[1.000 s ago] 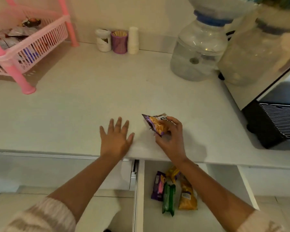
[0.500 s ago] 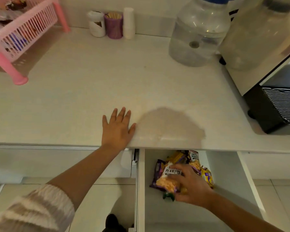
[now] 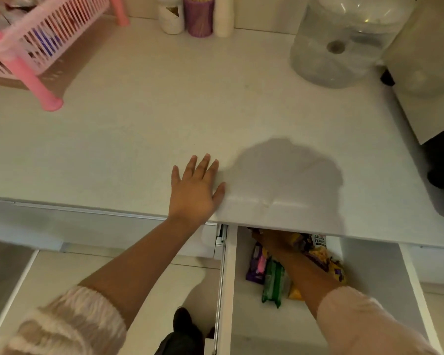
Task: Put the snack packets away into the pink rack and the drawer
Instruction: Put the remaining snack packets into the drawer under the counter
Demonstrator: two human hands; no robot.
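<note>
The white drawer [image 3: 369, 283] stands pulled out below the counter edge. Inside lie a purple packet [image 3: 256, 265], a green packet [image 3: 273, 284], yellow packets [image 3: 330, 265] and a salted peanuts packet [image 3: 318, 241] at the back. My right hand [image 3: 271, 239] reaches deep into the drawer among the packets. Its fingers are hidden under the countertop, so its grip does not show. My left hand [image 3: 195, 192] lies flat on the counter near the front edge, fingers spread. The pink rack [image 3: 49, 29] at the far left holds several packets.
A large clear water bottle [image 3: 338, 42] and a dispenser [image 3: 426, 73] stand at the back right. A purple cup [image 3: 199, 17], a white jar [image 3: 170, 20] and stacked white cups [image 3: 224, 16] line the back wall. A dark shoe [image 3: 182, 326] shows on the floor.
My right hand carried the peanuts packet from the countertop down into the drawer and has pushed further back under the counter. My left hand stayed flat on the counter.
</note>
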